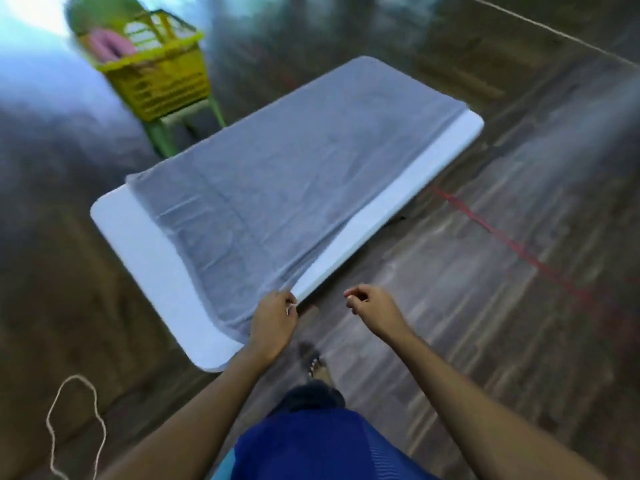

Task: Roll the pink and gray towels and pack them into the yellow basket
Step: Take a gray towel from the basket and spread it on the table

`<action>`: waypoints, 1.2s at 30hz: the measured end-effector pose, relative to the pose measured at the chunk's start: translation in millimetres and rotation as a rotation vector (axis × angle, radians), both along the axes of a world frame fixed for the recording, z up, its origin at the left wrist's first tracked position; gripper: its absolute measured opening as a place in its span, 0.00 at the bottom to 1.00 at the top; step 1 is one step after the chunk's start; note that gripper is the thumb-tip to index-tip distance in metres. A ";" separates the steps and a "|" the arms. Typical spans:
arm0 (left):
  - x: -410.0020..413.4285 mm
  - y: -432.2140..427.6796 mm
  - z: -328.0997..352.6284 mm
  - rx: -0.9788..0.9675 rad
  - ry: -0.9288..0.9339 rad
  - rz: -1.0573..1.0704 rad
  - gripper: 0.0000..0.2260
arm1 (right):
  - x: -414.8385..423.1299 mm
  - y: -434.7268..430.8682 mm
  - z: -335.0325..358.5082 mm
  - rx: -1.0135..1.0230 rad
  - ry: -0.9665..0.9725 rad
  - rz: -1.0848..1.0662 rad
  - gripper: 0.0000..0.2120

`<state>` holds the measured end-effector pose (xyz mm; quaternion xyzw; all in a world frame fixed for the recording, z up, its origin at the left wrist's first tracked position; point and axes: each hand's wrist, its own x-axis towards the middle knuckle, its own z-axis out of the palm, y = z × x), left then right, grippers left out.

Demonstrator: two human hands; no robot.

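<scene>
A gray towel [284, 174] lies spread flat over most of a white table [138, 237]. My left hand [275, 320] pinches the towel's near corner at the table's near edge. Just to the right, off the table's edge, my right hand [372, 306] hovers with curled fingers and holds nothing. At the far left, the yellow basket [162, 81] stands on a green chair [166, 133], with a rolled pink towel [109, 46] and a pale rolled towel inside. The whole view is motion-blurred.
Dark wooden floor surrounds the table. A red line [512, 244] runs across the floor on the right. A loop of pale cord [74, 420] lies on the floor at the lower left. My foot [313, 363] shows below the hands.
</scene>
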<state>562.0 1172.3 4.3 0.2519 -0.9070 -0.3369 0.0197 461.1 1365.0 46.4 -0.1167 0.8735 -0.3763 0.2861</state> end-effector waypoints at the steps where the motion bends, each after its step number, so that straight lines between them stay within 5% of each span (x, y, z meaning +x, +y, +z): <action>1: 3.4 -4.9 -9.2 -0.036 0.009 0.011 0.07 | -7.1 -9.4 -5.5 0.012 -0.006 0.072 0.06; 9: 24.4 -10.7 -55.1 -0.152 -0.109 0.003 0.27 | -46.7 -61.9 -30.3 0.179 0.051 0.393 0.09; 17: 26.8 -7.8 -51.0 -0.073 -0.061 0.253 0.08 | -60.9 -89.7 -57.1 0.229 0.105 0.714 0.10; 22: 9.6 -13.0 -18.8 0.071 0.078 0.563 0.09 | -72.0 -102.6 -63.4 0.186 0.272 0.922 0.15; 27: -4.1 -17.9 -0.1 0.154 0.070 0.589 0.10 | -77.5 -116.0 -60.3 0.129 0.579 0.987 0.22; 29: -7.5 -19.9 -0.6 0.171 0.102 0.568 0.10 | -80.5 -125.7 -60.2 0.049 0.419 0.894 0.18; 36: -1.2 -34.5 -9.0 0.016 0.101 0.276 0.05 | -79.2 -140.4 -44.1 -0.169 -0.800 0.103 0.09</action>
